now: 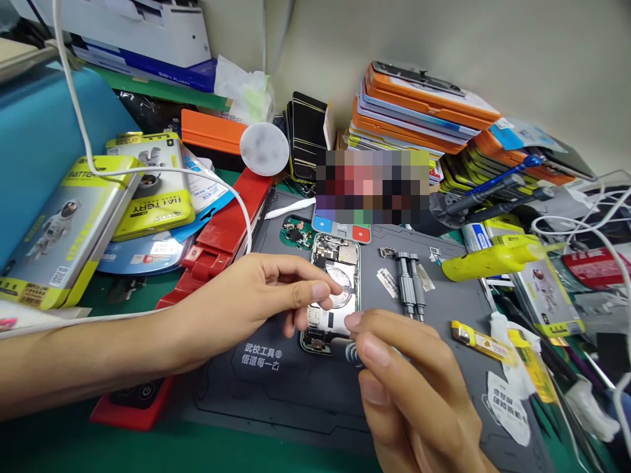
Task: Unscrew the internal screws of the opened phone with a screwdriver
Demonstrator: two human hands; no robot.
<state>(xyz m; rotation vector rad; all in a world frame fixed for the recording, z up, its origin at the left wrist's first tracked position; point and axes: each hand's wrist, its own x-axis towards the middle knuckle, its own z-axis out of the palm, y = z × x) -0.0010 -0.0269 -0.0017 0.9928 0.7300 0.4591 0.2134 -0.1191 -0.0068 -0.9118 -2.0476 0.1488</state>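
Note:
An opened phone (333, 289) lies face down on the dark grey work mat (276, 387), its insides and a round coil showing. My left hand (251, 302) reaches in from the left and pinches a small thin strip over the phone's middle. My right hand (404, 387) comes up from the lower right with curled fingers, its fingertips by the phone's lower right edge; what it holds, if anything, is hidden.
Two screwdrivers (409, 289) lie on the mat right of the phone. A yellow tool (488, 259) and small yellow tubes (476, 338) lie further right. Battery boxes (148, 190), a red holder (221, 230) and a white cable (148, 172) are left. Stacked phone cases (419, 108) stand behind.

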